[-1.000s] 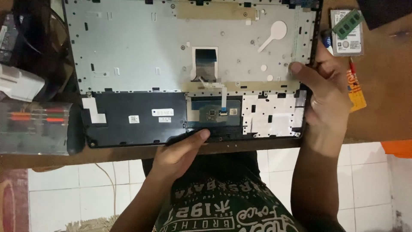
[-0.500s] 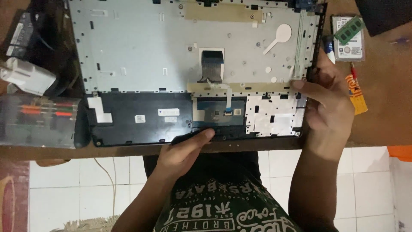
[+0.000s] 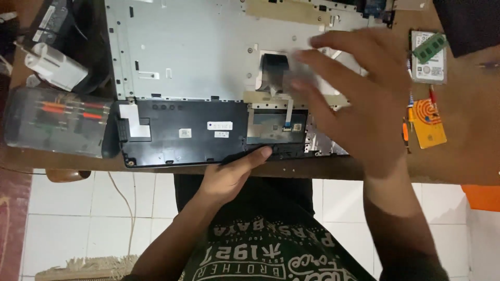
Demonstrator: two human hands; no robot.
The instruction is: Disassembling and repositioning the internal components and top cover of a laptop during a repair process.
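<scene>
An opened laptop shell (image 3: pixel 182 130) lies face down on the wooden table, its grey metal keyboard backing (image 3: pixel 192 47) exposed above a black palm-rest section. My left hand (image 3: pixel 229 174) grips the near edge of the shell below the touchpad board (image 3: pixel 276 126), thumb on top. My right hand (image 3: pixel 359 99) hovers over the right part of the shell with its fingers spread and blurred, holding nothing. A black ribbon cable (image 3: pixel 273 73) sits in a cut-out just left of those fingers.
A clear box of screwdriver bits (image 3: pixel 54 122) lies at the left, a white power plug (image 3: pixel 54 65) behind it. At the right are a hard drive (image 3: pixel 429 65) with a green memory stick (image 3: pixel 429 48) on it, an orange card (image 3: pixel 429 122) and small screwdrivers (image 3: pixel 406 130).
My right hand let go of the shell's right edge and swung left over the metal backing, fingers spread. The left hand stayed on the near edge.
</scene>
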